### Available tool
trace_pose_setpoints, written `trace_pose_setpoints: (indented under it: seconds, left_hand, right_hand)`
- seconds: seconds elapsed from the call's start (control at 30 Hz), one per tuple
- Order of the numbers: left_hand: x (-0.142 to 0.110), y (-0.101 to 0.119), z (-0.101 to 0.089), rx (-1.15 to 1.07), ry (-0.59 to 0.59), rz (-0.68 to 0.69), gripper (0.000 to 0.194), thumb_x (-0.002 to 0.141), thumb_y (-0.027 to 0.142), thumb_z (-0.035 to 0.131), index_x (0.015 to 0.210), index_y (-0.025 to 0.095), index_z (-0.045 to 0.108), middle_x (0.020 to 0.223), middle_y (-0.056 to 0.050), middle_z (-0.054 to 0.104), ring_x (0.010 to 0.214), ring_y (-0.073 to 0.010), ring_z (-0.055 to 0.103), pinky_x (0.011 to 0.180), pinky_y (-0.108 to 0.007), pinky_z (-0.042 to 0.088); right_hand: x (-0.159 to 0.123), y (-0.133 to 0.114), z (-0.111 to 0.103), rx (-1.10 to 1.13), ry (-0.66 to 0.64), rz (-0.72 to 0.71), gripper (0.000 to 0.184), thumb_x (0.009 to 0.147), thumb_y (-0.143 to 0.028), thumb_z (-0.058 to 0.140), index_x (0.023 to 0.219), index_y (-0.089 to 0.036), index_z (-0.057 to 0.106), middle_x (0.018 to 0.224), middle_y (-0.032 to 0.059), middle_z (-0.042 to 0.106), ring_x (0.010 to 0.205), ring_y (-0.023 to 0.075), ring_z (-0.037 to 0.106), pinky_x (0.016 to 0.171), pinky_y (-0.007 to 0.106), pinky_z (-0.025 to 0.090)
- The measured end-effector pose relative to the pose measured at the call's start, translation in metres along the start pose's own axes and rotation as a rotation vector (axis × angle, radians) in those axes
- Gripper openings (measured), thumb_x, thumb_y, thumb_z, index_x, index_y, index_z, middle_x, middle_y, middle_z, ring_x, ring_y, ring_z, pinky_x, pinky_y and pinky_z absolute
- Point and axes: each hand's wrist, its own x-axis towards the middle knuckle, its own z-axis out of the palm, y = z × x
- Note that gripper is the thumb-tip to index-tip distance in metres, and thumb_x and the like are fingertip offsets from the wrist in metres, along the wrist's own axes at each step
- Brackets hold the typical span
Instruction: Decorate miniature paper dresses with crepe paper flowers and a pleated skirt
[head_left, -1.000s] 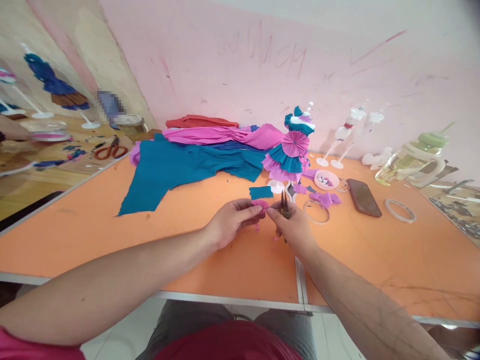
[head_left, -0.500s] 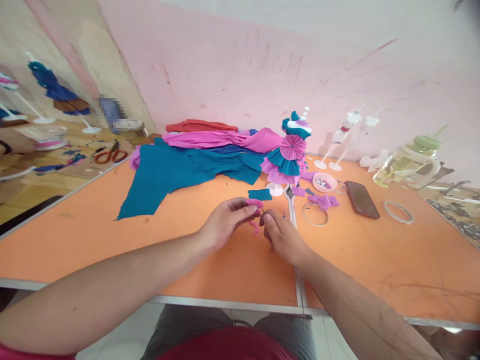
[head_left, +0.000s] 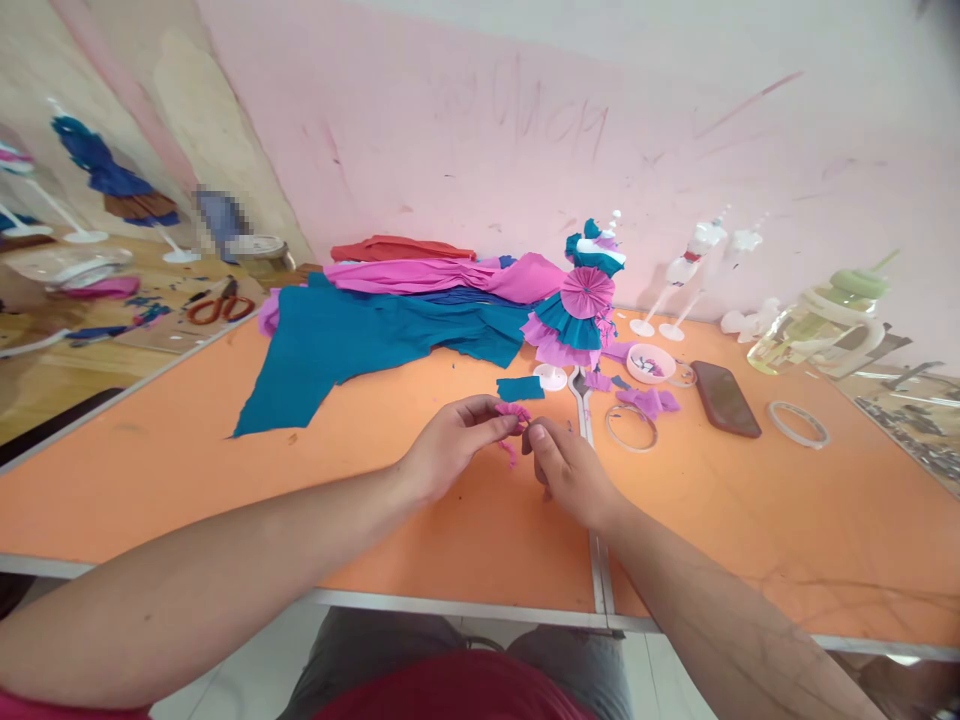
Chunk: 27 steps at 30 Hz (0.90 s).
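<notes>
My left hand [head_left: 457,445] is closed in a pinch on a small pleated pink crepe paper piece [head_left: 513,411], held above the orange table [head_left: 442,540]. A thin pink strip [head_left: 509,453] dangles below it. My right hand [head_left: 566,470] is closed close to the piece's right edge. Its fingertips hide whatever they pinch. Just behind my hands lies a small teal paper rectangle [head_left: 520,388]. Farther back stands a miniature dress form [head_left: 570,318] dressed in teal and pink ruffles, with a round pink pleated rosette [head_left: 587,292] on its front.
Teal paper [head_left: 300,360] and pink paper [head_left: 420,278] spread across the back left. Rightward are a small pink bowl [head_left: 651,364], a tape ring [head_left: 631,428], a phone [head_left: 724,398], a white ring [head_left: 798,425], and a jug [head_left: 817,325]. Orange-handled scissors [head_left: 220,308] lie on the left table.
My right hand has shifted slightly against the pink piece, and the thin tips seen between them are now hidden. At far left, another person's forearm has left the view.
</notes>
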Motion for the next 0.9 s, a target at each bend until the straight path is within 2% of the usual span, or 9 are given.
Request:
trace_pose_setpoints:
  seconds: [0.37, 0.9]
  left_hand:
    - [-0.0023, 0.0031, 0.0025, -0.009, -0.005, -0.018, 0.021, 0.074, 0.034, 0.080, 0.085, 0.017, 0.075, 0.093, -0.006, 0.071, 0.090, -0.0216, 0.065, 0.084, -0.037, 0.052]
    - [-0.0020, 0.0029, 0.0002, -0.014, -0.002, -0.019, 0.022, 0.073, 0.035, 0.081, 0.085, 0.017, 0.075, 0.092, -0.006, 0.072, 0.090, -0.0212, 0.065, 0.085, -0.036, 0.052]
  right_hand:
    - [0.0030, 0.0024, -0.0008, -0.074, 0.030, 0.026, 0.047, 0.095, -0.063, 0.032, 0.081, -0.022, 0.050, 0.058, -0.0044, 0.050, 0.051, 0.0125, 0.052, 0.052, 0.024, 0.040]
    - [0.0030, 0.0014, -0.0019, -0.093, 0.033, -0.005, 0.043, 0.096, -0.059, 0.034, 0.078, -0.022, 0.049, 0.058, -0.0041, 0.049, 0.053, 0.0134, 0.054, 0.052, 0.024, 0.039]
